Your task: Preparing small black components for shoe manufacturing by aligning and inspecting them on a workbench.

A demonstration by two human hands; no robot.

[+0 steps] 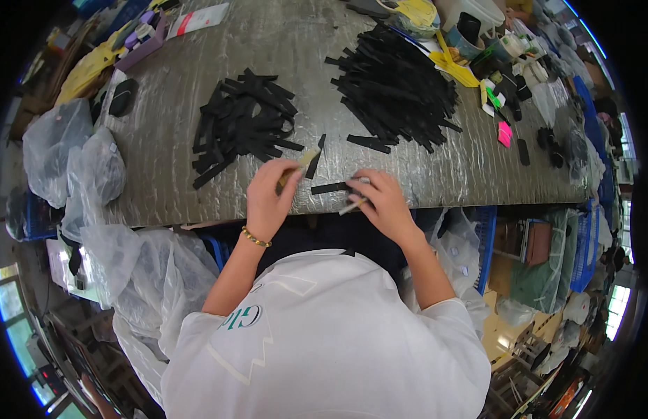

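My left hand [271,192] is closed on a short, flat, yellowish tool [309,156] that looks like a small brush; motion blurs it, so its exact kind is unclear. Just past its tip a black fabric strip [315,162] lies on the table. My right hand [383,202] has its fingers curled round a thin pale stick [350,207], possibly a pen. Under those fingertips lies the end of another black strip [328,188], flat near the table's front edge. A single strip [369,144] rests farther off, in front of the right-hand heap.
Loose black strips form a left heap [244,119] and a larger right heap [401,91] on the grey table [163,160]. Yellow scissors-like handles [455,68], a pink tag [505,133] and tubs [467,42] crowd the right. Plastic bags [93,167] hang at the left edge.
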